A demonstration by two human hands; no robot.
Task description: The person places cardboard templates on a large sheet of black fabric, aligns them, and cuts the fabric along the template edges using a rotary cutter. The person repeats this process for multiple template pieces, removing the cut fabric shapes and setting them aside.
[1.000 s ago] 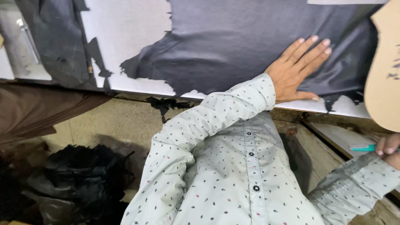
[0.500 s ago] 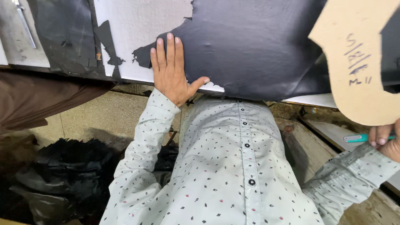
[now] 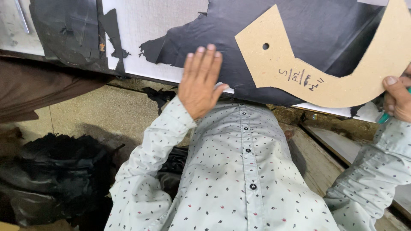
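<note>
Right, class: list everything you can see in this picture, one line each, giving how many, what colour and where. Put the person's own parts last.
Dark sheet: one, black, spread on the table top, ragged left edge.
Cardboard pattern: one, tan, curved with a small round hole, lying on the dark sheet, handwritten marks on it.
Table: one, white top, across the upper part of the view.
Scraps: several, black, on the table at upper left.
Heap of offcuts: one, black, on the floor at lower left.
Pen: one, teal, in the right hand, mostly hidden.
Shirt: one, pale grey-green with small specks, buttoned.
Left hand: flat on the sheet's edge.
Right hand: at the pattern's right end, holding the pen.
</note>
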